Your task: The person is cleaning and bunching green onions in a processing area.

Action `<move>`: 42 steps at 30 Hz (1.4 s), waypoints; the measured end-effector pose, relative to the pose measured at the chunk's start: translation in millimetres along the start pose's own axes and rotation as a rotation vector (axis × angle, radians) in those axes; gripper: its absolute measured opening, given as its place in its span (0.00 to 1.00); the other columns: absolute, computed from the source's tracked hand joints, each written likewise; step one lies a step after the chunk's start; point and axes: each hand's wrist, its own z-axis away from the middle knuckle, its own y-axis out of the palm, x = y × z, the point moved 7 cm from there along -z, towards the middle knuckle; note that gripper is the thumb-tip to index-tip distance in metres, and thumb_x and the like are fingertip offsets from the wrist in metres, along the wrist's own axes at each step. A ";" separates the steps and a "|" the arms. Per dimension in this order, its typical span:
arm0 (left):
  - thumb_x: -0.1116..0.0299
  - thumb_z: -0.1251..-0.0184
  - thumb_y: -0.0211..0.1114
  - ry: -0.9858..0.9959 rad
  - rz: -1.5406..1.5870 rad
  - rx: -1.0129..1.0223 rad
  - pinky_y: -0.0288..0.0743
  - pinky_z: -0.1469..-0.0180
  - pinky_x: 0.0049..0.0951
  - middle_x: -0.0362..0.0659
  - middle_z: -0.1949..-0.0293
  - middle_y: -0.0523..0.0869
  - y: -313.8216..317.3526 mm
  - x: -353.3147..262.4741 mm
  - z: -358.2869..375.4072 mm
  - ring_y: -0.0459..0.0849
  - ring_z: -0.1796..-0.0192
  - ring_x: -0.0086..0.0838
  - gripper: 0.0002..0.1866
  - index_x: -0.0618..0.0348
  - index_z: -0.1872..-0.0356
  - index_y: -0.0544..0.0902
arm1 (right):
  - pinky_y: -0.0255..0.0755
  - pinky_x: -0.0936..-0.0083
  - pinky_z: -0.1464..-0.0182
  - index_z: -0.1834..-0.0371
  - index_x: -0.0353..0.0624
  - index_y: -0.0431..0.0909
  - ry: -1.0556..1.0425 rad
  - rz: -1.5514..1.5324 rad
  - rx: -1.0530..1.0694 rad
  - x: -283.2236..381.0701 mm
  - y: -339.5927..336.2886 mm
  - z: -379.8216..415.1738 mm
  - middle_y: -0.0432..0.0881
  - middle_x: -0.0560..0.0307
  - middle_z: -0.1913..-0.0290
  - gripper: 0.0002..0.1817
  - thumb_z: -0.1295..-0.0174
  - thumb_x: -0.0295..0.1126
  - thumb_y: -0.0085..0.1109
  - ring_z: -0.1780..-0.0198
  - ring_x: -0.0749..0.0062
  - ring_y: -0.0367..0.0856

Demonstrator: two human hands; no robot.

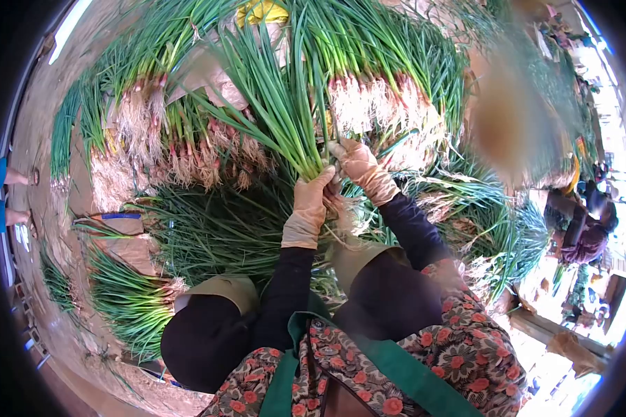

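My left hand (309,207), in a pale glove, is wrapped round the lower stems of a bunch of green onions (289,128). The long leaves fan up and away from me, and pale roots (342,212) hang below the grip. Close beside it, my right hand (363,167), gloved too, has its fingers closed near the stem bases. What lies between those fingertips is too small to make out. Beneath both hands spreads a heap of green onion leaves (219,215).
Rows of green onions with roots toward me lie ahead, on the left (142,90) and right (386,97). Another pile (129,299) sits at lower left, and one (497,208) at right. A person (584,226) is at far right. Blurred smudges obscure the upper right.
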 end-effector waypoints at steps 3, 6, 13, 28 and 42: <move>0.71 0.38 0.64 0.097 0.132 0.120 0.72 0.82 0.23 0.40 0.82 0.80 15.1 -8.2 -0.4 0.77 0.84 0.25 0.05 0.61 0.65 0.80 | 0.69 0.80 0.76 0.56 0.36 0.76 -0.139 -0.365 0.027 -81.8 -25.6 -34.0 0.80 0.59 0.71 0.14 0.32 0.37 0.53 0.78 0.79 0.74; 0.70 0.37 0.63 0.019 -0.282 0.039 0.70 0.82 0.23 0.40 0.81 0.80 5.6 -8.9 0.2 0.76 0.84 0.24 0.05 0.61 0.65 0.80 | 0.72 0.80 0.71 0.51 0.38 0.76 -0.030 -0.452 -0.015 -80.1 -29.5 -24.5 0.81 0.59 0.67 0.13 0.31 0.35 0.50 0.72 0.78 0.77; 0.71 0.39 0.62 -0.077 -0.173 -0.015 0.69 0.84 0.24 0.44 0.81 0.80 -3.7 0.0 2.3 0.76 0.85 0.26 0.06 0.64 0.70 0.80 | 0.74 0.65 0.57 0.45 0.38 0.74 -0.150 0.554 -0.013 50.5 -1.6 3.5 0.84 0.45 0.60 0.30 0.38 0.54 0.55 0.60 0.57 0.83; 0.77 0.44 0.68 0.103 -0.068 -0.163 0.71 0.82 0.23 0.39 0.82 0.79 -2.8 -2.2 3.1 0.74 0.85 0.23 0.07 0.62 0.67 0.77 | 0.74 0.73 0.60 0.50 0.30 0.74 -0.033 0.029 0.067 -15.9 10.2 -14.5 0.83 0.48 0.66 0.28 0.43 0.44 0.66 0.64 0.65 0.81; 0.77 0.43 0.66 0.139 -0.140 -0.128 0.74 0.83 0.22 0.40 0.78 0.80 4.5 -6.7 0.9 0.74 0.85 0.23 0.08 0.61 0.65 0.75 | 0.69 0.81 0.67 0.49 0.35 0.76 0.105 -0.108 0.156 11.5 1.6 -4.2 0.79 0.62 0.69 0.21 0.38 0.40 0.61 0.68 0.81 0.74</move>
